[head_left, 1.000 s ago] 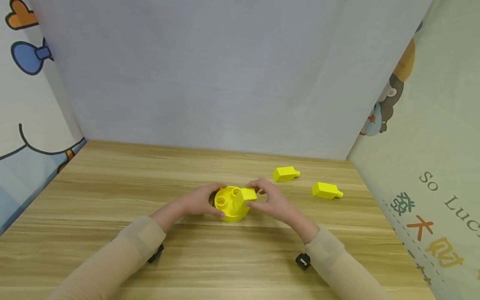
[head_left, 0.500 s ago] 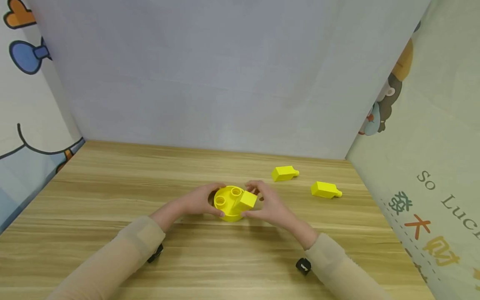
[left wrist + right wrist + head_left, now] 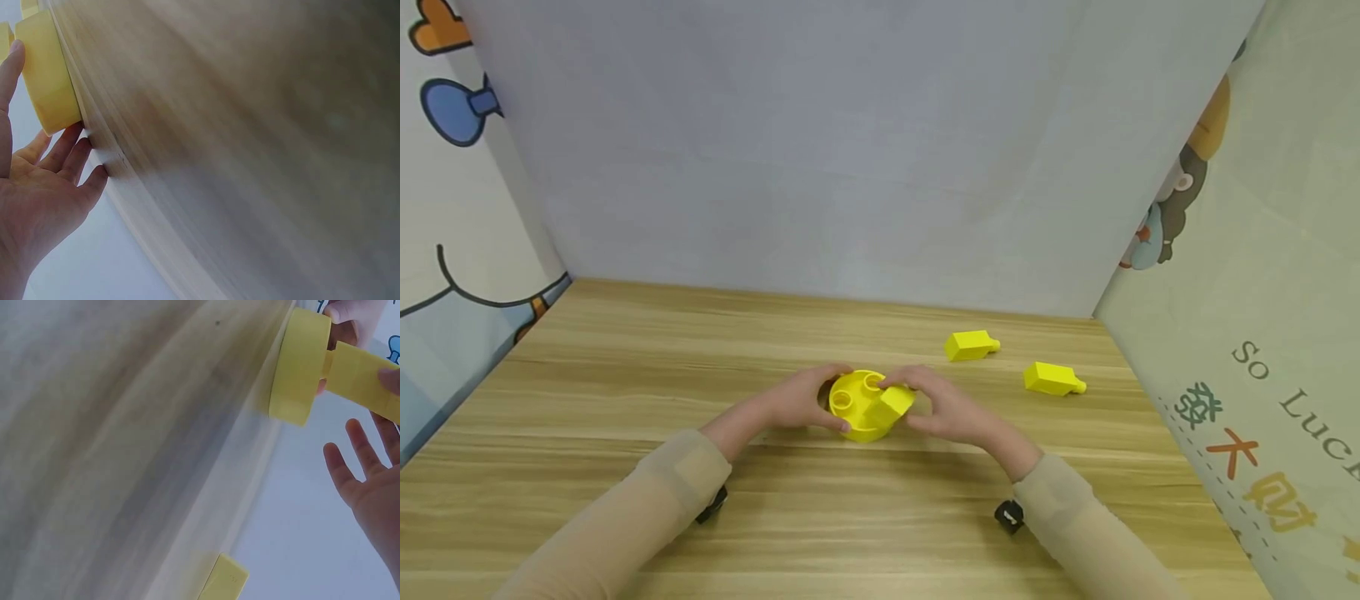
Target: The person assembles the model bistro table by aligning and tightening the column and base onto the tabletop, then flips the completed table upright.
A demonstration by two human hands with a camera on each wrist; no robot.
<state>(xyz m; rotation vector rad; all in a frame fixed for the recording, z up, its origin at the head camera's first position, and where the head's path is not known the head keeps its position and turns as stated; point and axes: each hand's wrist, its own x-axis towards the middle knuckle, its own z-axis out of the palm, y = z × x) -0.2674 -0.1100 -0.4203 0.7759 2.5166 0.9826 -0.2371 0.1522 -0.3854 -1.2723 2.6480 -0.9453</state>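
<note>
Far left of all the fingers, a printed wall with blue and orange cartoon shapes. Behind the left fingers, a pale sleeve with a small black device just beside its cuff. Next, the left hand, curved round the left side of a round yellow base, thumb on the near wall, other fingers slightly spread down by the counter. Just right of the left fingers, inside the rim, two sockets. Between both sets of fingers, over the base's right part, a yellow block, neck end toward the base; cannot tell whether fully seated. Clamped on that block, thumb and forefinger of the right hand, remaining fingers apart in the right wrist view. Beyond and right of the right fingers, lying on the counter, a nearer yellow bottle-shaped piece, then a second one farther right.
</note>
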